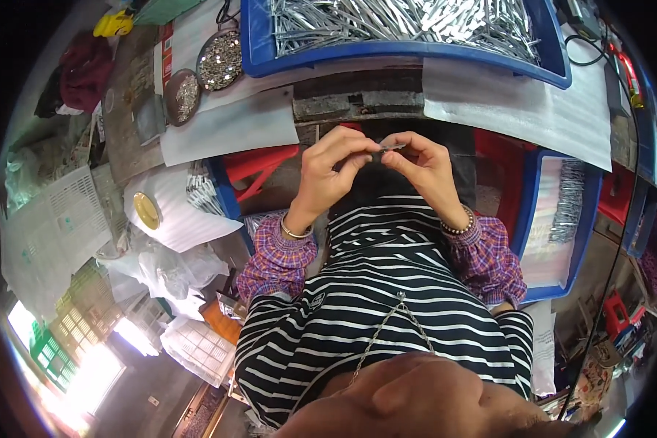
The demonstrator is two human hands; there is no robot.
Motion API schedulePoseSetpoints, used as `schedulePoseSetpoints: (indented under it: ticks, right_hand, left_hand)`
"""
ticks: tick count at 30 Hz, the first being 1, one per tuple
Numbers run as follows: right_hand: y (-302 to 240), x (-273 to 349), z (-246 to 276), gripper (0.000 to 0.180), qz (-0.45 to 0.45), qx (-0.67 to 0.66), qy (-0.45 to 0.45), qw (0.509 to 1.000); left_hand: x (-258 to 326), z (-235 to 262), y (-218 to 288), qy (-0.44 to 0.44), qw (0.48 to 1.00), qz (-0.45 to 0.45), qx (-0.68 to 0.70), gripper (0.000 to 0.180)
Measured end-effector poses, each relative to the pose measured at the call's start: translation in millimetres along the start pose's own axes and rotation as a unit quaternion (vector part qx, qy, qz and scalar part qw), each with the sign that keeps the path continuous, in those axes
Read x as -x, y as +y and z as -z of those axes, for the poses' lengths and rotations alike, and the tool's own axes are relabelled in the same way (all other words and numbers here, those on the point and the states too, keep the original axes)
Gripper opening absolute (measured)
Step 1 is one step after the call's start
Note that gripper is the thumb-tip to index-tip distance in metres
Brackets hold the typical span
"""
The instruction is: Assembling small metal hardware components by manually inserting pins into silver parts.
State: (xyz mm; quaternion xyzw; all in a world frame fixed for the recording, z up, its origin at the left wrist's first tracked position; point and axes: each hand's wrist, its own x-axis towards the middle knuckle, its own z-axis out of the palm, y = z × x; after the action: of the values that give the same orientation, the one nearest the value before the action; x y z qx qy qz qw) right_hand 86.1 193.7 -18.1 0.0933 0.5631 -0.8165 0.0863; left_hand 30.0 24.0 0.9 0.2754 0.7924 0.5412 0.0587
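Observation:
A small, thin silvery metal piece (394,147) is pinched between the fingertips of both hands, just off the table's near edge. My left hand (332,171) is closed at its left end, thumb against fingers. My right hand (425,169) grips the other end between thumb and forefinger. The piece is too small and too covered by fingers to show its exact kind. Beyond the hands, a blue tray (409,55) on the table holds a heap of long, thin silvery metal strips (394,23).
Two round dishes of small metal parts, one larger (220,60) and one smaller (183,97), stand left of the tray. White foam sheets (518,109) cover the tabletop. A blue tray (544,285) with a row of metal strips lies at my right. A yellow round lid (147,211) lies at left.

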Motion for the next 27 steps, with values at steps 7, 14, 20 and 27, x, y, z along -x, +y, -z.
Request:
schedulePoseSetpoints:
  ticks: [7,14,20,27]
  right_hand:
    - [1.7,2.6,-3.5,0.015,-0.056,-0.044,0.011,0.997]
    - [1.6,9.0,-15.4,0.02,-0.058,-0.031,-0.037,0.997]
    - [11.1,6.2,-19.7,0.02,-0.085,0.018,-0.076,0.993]
    - [16.0,7.0,-29.2,0.016,-0.117,0.058,-0.146,0.981]
  left_hand:
    - [10.2,9.5,2.2,0.004,0.953,0.111,0.282,0.011]
    - [14.7,58.9,0.2,0.073,0.89,0.231,0.386,0.023]
    - [1.3,283.3,12.2,0.423,0.899,-0.075,-0.082,0.028]
    - [22.3,315.0,-106.6,0.444,0.826,0.085,-0.337,0.019]
